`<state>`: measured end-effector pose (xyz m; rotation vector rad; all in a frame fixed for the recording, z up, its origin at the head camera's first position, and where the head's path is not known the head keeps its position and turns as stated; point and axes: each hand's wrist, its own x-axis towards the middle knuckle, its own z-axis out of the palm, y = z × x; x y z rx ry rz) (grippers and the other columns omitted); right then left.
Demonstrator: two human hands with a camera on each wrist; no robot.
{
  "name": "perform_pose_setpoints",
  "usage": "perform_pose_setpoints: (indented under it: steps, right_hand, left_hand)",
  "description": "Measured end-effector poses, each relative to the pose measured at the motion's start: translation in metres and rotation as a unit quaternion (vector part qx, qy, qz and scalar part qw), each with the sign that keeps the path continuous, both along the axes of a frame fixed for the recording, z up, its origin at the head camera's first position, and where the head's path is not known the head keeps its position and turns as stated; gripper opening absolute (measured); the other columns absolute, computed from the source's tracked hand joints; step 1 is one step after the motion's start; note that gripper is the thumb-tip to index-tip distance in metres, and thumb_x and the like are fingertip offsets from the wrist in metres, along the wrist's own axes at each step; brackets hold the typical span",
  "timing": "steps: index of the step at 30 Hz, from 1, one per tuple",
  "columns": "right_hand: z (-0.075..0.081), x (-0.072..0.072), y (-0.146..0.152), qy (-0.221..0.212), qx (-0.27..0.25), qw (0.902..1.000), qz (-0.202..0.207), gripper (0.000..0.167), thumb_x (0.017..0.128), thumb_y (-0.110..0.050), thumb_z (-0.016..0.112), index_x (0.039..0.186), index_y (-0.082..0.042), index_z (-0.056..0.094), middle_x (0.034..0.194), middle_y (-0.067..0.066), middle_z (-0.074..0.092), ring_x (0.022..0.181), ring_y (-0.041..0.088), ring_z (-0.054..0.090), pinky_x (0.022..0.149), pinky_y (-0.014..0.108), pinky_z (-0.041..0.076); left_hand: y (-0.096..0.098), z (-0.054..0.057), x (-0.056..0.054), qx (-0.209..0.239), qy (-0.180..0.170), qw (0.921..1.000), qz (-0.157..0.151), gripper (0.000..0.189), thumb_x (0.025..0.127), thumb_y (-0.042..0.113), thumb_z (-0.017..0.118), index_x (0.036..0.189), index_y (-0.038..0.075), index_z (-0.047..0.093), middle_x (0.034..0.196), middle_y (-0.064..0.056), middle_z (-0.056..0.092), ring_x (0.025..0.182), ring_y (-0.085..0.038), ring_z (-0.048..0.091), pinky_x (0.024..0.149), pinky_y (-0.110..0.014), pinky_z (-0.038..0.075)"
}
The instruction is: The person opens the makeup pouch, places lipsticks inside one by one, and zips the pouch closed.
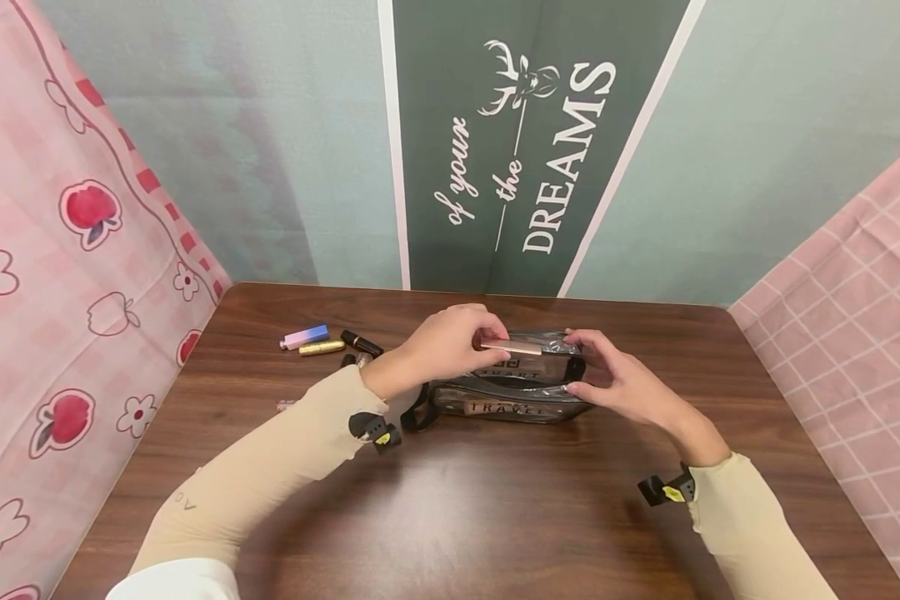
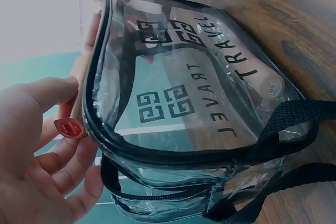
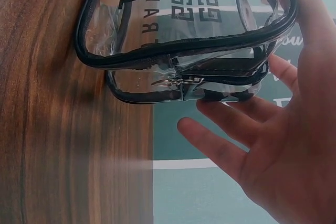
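Observation:
In the head view a clear toiletry bag (image 1: 457, 406) with black trim and printed lettering stands on the table, its top parted. My left hand (image 1: 456, 340) pinches a slim rose-gold lipstick (image 1: 521, 347) between thumb and fingers over the bag's opening. A red label marks the lipstick's end in the left wrist view. My right hand (image 1: 633, 385) holds the bag's right end, thumb at the near rim and fingertips at the far rim. Through the plastic, the left wrist view shows a pale tube (image 2: 265, 80) marked 03 lying inside.
Left of the bag lie a pink-and-blue tube (image 1: 305, 337), a gold tube (image 1: 321, 348) and a black tube (image 1: 362, 342). Other small items are partly hidden by my left forearm. A black strap (image 1: 417, 415) hangs at the bag's left end. Curtains stand behind the wooden table (image 1: 450, 508).

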<state>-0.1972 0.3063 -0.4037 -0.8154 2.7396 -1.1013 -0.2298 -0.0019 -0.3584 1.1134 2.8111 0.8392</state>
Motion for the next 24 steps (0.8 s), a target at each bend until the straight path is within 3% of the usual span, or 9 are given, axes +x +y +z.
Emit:
perform_pose_setpoints:
  steps: [5, 15, 24]
  right_hand:
    - [-0.0011, 0.0013, -0.0008, 0.0, 0.003, 1.0, -0.001, 0.062, 0.092, -0.013, 0.077, 0.142, -0.016, 0.042, 0.154, 0.017, 0.044, 0.127, 0.043, 0.057, 0.095, 0.059, 0.05]
    - [-0.004, 0.0035, -0.0018, 0.014, 0.008, 0.9999, -0.004, 0.062, 0.091, -0.013, 0.078, 0.142, -0.017, 0.043, 0.153, 0.015, 0.045, 0.126, 0.04, 0.058, 0.096, 0.059, 0.048]
    - [-0.0039, 0.0073, -0.0035, 0.003, 0.0, 1.0, -0.004, 0.062, 0.092, -0.013, 0.077, 0.143, -0.017, 0.042, 0.152, 0.013, 0.045, 0.126, 0.041, 0.058, 0.096, 0.059, 0.048]
  left_hand:
    - [-0.0001, -0.0036, 0.0022, -0.026, 0.016, 0.9995, 0.005, 0.018, 0.093, 0.035, 0.076, 0.106, 0.023, 0.076, 0.09, 0.009, 0.062, 0.076, -0.008, 0.054, 0.065, -0.027, 0.045]
    - [-0.002, -0.0083, 0.0031, -0.018, 0.011, 0.9998, 0.008, 0.018, 0.092, 0.035, 0.076, 0.105, 0.023, 0.076, 0.089, 0.01, 0.062, 0.075, -0.007, 0.054, 0.064, -0.026, 0.044]
    - [-0.0029, -0.0094, 0.004, -0.023, 0.004, 0.9997, 0.009, 0.03, 0.092, 0.049, 0.073, 0.108, 0.024, 0.076, 0.099, 0.009, 0.066, 0.084, -0.005, 0.059, 0.072, -0.027, 0.049]
